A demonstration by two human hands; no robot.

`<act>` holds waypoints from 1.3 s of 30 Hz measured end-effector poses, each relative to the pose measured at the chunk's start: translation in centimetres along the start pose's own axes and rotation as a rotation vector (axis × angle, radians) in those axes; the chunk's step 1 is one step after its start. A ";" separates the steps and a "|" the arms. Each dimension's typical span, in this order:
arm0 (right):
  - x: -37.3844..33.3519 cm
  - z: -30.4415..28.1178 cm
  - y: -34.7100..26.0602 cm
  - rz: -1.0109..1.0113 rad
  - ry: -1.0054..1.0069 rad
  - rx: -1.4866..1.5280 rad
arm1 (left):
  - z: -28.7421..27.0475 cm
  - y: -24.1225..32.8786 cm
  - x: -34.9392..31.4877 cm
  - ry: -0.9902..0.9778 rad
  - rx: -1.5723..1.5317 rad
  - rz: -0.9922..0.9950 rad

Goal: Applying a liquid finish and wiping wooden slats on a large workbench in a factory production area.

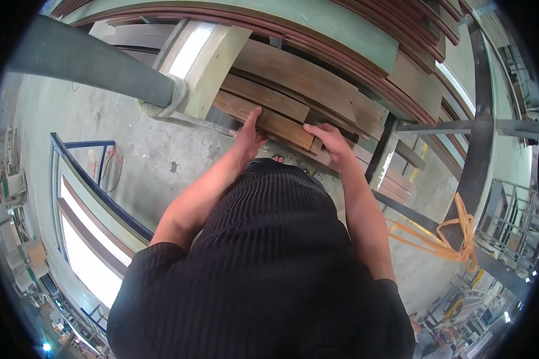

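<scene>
**Held from Both Sides, Not Yet Set Apart**

Held a brown board (280, 124) at the near edge of a stack of boards (299, 75), within a grey metal rack (443, 127). Laid the left hand (250, 136) at the board's near side, left of its middle, thumb over the upper face and fingers curled low by the near edge. Set the right hand (330, 142) at the right end, thumb at the corner, other fingers mostly hidden. Appeared to grasp the board with both, but could not tell how firmly, nor whether raised or resting on the layer below.

Judging by this placement, had managed the grasp and little more. Had not yet parted the board from the stack. Left a second narrow board (275, 100) lying parallel just beyond, with wider ones farther back, neither hand visibly on them. Saw to the left a pale panel (220, 69) beside a grey post (102, 66); to the right, well apart, an orange strap (458, 254).
</scene>
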State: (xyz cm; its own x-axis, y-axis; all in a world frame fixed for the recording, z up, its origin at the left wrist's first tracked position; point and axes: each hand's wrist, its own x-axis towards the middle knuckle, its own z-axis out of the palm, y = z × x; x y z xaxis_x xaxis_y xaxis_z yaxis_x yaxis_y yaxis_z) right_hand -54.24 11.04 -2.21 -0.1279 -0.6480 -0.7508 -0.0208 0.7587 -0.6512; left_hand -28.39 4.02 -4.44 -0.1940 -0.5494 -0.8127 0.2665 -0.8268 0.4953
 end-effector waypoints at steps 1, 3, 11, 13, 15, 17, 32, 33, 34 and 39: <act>0.1 -0.1 -0.1 -0.002 -0.004 -0.007 | -0.1 -0.1 0.1 -0.028 0.011 0.018; 0.3 -0.5 0.0 0.026 0.001 -0.055 | -0.3 -0.2 0.4 -0.055 0.017 0.036; -0.2 -0.3 -0.9 -0.500 -0.005 -0.763 | -3.1 -2.9 4.8 -0.053 0.118 0.126; -1.4 0.5 -1.9 -0.448 -0.086 -0.982 | -2.6 -2.8 5.3 -0.068 0.020 0.026; -1.3 0.8 -1.1 -0.446 -0.013 -1.007 | 1.4 -2.4 4.4 -0.048 0.110 0.003; -1.4 1.4 -0.9 -0.508 -0.038 -1.076 | 1.9 -3.1 3.1 0.058 0.124 0.023; -2.4 2.6 -1.4 -0.487 0.082 -1.222 | 8.1 -9.6 0.5 0.397 -0.110 0.708; -2.7 3.0 -1.7 -0.487 0.099 -1.211 | 7.7 -10.6 1.1 0.381 -0.143 0.689; -3.0 3.8 -1.7 -0.518 0.078 -1.203 | 6.4 -12.3 1.9 0.371 -0.177 0.678; -2.6 0.9 -0.7 -0.624 -0.001 -1.098 | 7.5 -15.3 -2.7 0.255 -0.340 0.689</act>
State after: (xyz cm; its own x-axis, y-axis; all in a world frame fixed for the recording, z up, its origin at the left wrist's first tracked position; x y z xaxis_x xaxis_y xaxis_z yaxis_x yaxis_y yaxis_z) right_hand -52.98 12.10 0.12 0.2011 -0.9150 -0.3497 -0.8879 -0.0194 -0.4597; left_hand -39.00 17.27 -7.57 0.3288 -0.8437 -0.4243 0.5284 -0.2080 0.8231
